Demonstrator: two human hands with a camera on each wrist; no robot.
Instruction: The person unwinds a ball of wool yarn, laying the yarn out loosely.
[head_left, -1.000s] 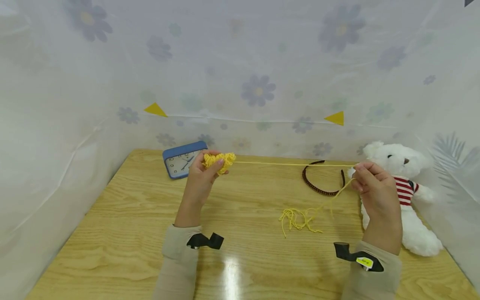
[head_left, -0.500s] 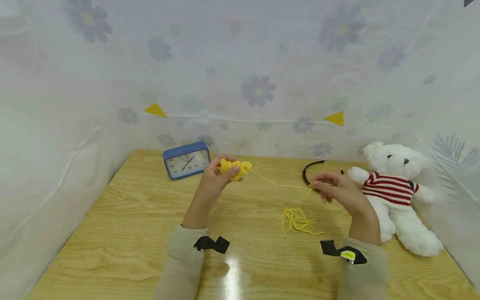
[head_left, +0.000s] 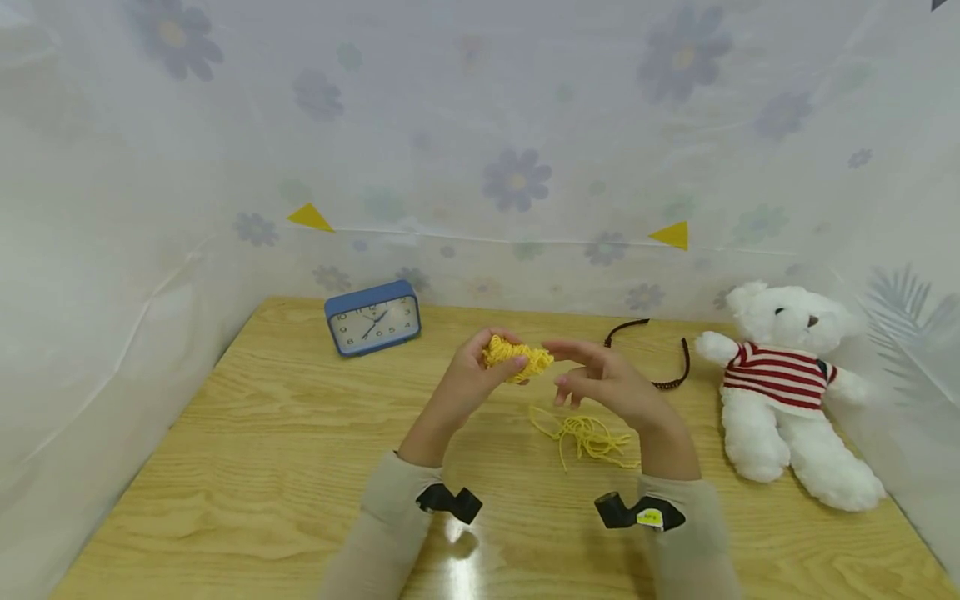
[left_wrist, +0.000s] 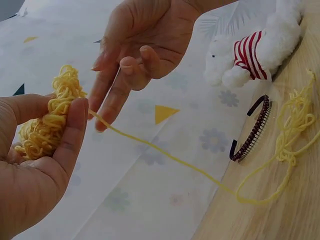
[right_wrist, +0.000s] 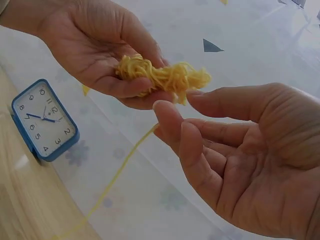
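Note:
My left hand (head_left: 467, 377) grips a small bundle of looped yellow yarn (head_left: 517, 360) between thumb and fingers, above the middle of the table. Close to the bundle's right end is my right hand (head_left: 611, 382), its fingers apart and loosely bent. In the right wrist view its thumb tip comes up to the bundle (right_wrist: 165, 75), though whether they touch is hard to tell. One strand (left_wrist: 165, 154) hangs from beside the fingertips down to a loose tangle of yarn (head_left: 592, 437) on the table. No yarn shows pinched in the right hand.
A blue alarm clock (head_left: 373, 320) stands at the table's back left. Behind my right hand lies a dark beaded headband (head_left: 678, 377), partly hidden. A white teddy bear (head_left: 798, 392) in a striped shirt sits at the right edge. Flowered sheeting (head_left: 517, 179) surrounds the wooden table (head_left: 262, 467).
My hands have come together: the right moved far left from beside the bear, the left moved right with the bundle. The taut strand between them has slackened and dropped.

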